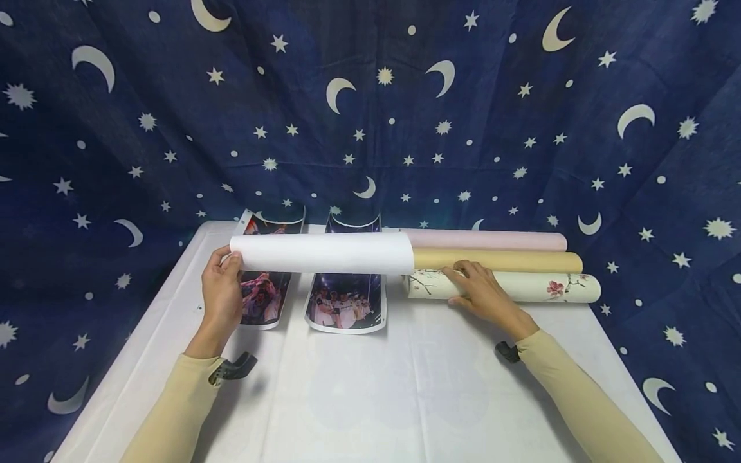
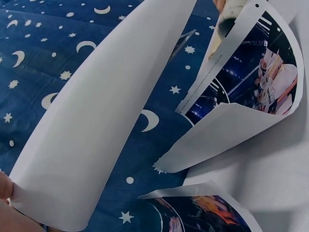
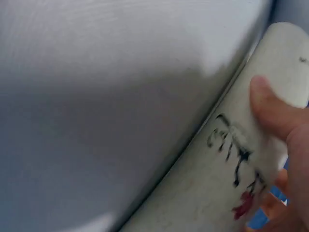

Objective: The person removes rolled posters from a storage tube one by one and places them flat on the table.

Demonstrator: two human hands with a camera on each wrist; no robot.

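My left hand pinches the left end of a white paper roll between thumb and fingers. The roll lies level across the view, above two curled photo prints, its right end overlapping other rolls. At the left wrist view's lower left corner, fingertips touch the same roll's end. My right hand grips a cream roll with a branch and red flower pattern near its left part. In the right wrist view the thumb presses on its near side, while the other fingers are partly hidden behind it.
A yellow roll and a pink roll lie behind the cream one. The left photo print and right photo print curl on the white table. A dark blue star-and-moon cloth hangs behind.
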